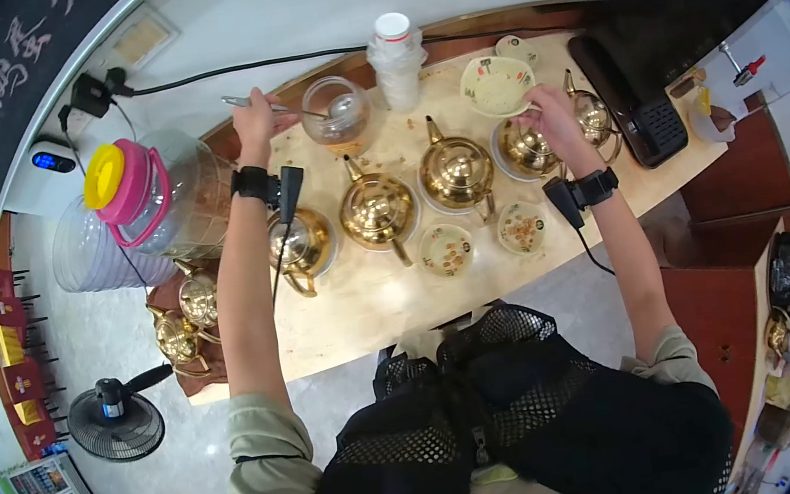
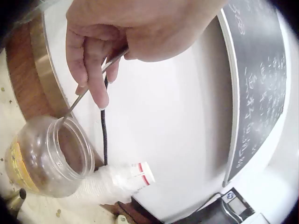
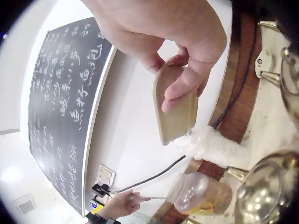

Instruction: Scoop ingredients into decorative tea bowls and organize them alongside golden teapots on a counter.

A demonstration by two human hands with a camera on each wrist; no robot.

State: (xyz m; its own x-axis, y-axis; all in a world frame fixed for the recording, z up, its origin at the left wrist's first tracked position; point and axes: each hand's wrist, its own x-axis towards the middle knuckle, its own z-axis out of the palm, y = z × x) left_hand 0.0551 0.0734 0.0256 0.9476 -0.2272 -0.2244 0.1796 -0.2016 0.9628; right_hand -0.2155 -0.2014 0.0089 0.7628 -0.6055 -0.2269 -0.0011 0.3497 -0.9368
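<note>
My left hand [image 1: 254, 127] holds a thin metal spoon [image 2: 77, 100] by its handle. The spoon's far end reaches into the mouth of a clear, round jar [image 1: 338, 142], which has brown contents low inside. At the right, my right hand [image 1: 557, 128] pinches the rim of a small pale-green patterned bowl [image 1: 496, 84] between thumb and fingers. In the right wrist view this bowl [image 3: 180, 119] is tilted on its side, raised in front of the wall. Below that hand stands a gold teapot [image 1: 528, 149], partly hidden by it.
More gold teapots [image 1: 378, 211] line the wooden table [image 1: 345, 325]. Two small dishes [image 1: 446, 250] with brown bits lie near its front edge. Bagged paper cups [image 1: 398, 70] stand behind. A pink-lidded jar [image 1: 133, 195] is at left, a black tray [image 1: 632, 102] at right.
</note>
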